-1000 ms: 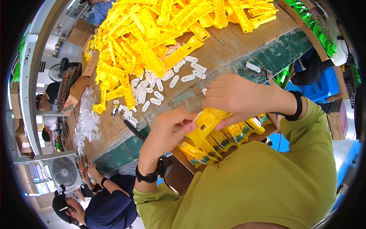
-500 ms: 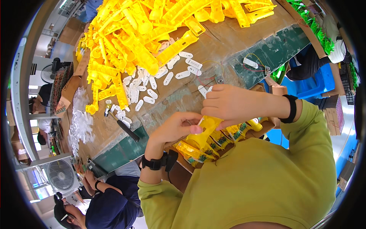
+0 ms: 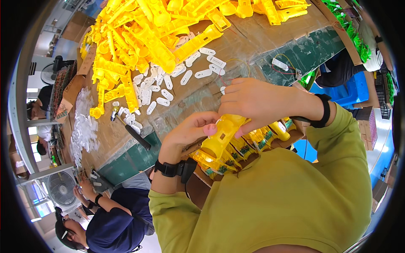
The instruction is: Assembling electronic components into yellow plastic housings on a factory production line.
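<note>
Between both hands is a yellow plastic housing (image 3: 218, 139), a flashlight-like shell with a small square hole and a wide round end. My left hand (image 3: 195, 130) pinches its left side with thumb and fingers. My right hand (image 3: 249, 103) is closed over the upper end, its thumb along the edge; the fingers hide that end. Just below, a cardboard box (image 3: 298, 135) against my body holds a row of similar yellow housings with green circuit boards and thin wires.
A pile of yellow housings (image 3: 156, 46) covers the far table. Nearer lie white oval plates (image 3: 185, 77), a hammer (image 3: 137, 135), clear plastic pieces (image 3: 84, 130) and a wired white part (image 3: 280, 64). A co-worker (image 3: 114, 223) sits at the left; green parts (image 3: 348, 29) line the right.
The yellow housing has tilted so its round end and square hole show more, and both hands have risen slightly. The co-worker's hands at the left have lifted.
</note>
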`<state>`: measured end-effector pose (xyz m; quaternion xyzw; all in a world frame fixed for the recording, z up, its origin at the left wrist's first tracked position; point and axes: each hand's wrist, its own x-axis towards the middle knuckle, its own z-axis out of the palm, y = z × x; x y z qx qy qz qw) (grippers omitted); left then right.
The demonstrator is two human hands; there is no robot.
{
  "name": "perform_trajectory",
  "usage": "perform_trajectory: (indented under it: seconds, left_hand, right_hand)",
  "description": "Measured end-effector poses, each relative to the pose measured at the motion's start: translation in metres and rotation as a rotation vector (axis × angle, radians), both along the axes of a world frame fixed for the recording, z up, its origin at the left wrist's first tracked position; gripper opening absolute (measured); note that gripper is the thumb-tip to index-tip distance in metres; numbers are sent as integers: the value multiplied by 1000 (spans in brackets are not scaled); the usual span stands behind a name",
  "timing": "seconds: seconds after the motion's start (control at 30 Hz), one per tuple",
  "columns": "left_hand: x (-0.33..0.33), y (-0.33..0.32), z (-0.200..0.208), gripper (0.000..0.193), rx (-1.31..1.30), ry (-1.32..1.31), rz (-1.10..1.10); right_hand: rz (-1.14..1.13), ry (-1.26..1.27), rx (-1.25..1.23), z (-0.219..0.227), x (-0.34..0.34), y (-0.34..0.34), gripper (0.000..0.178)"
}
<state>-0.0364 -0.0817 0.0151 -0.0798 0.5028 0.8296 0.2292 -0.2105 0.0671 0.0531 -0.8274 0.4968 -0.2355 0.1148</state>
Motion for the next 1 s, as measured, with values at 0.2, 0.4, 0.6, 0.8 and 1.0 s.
perform_trajectory:
  seconds: [0.2, 0.4, 0.6, 0.8, 1.0]
  left_hand:
    - [3, 6, 4, 51, 20, -26, 146]
    - [24, -8, -6, 64, -90, 44, 339]
    - [30, -9, -10, 51, -204, 59, 493]
    - [17, -2, -1, 30, -441, 64, 626]
    - [-7, 16, 39, 24, -594, 274, 774]
  right_hand:
    - [-49, 6, 108, 0, -6, -4, 47]
    - [-546, -304, 370, -16, -53, 7, 46]
    - [-485, 132, 127, -83, -40, 9, 40]
    - [-607, -327, 292, -68, -60, -4, 37]
    - [-610, -1164, 284, -6, -43, -17, 29]
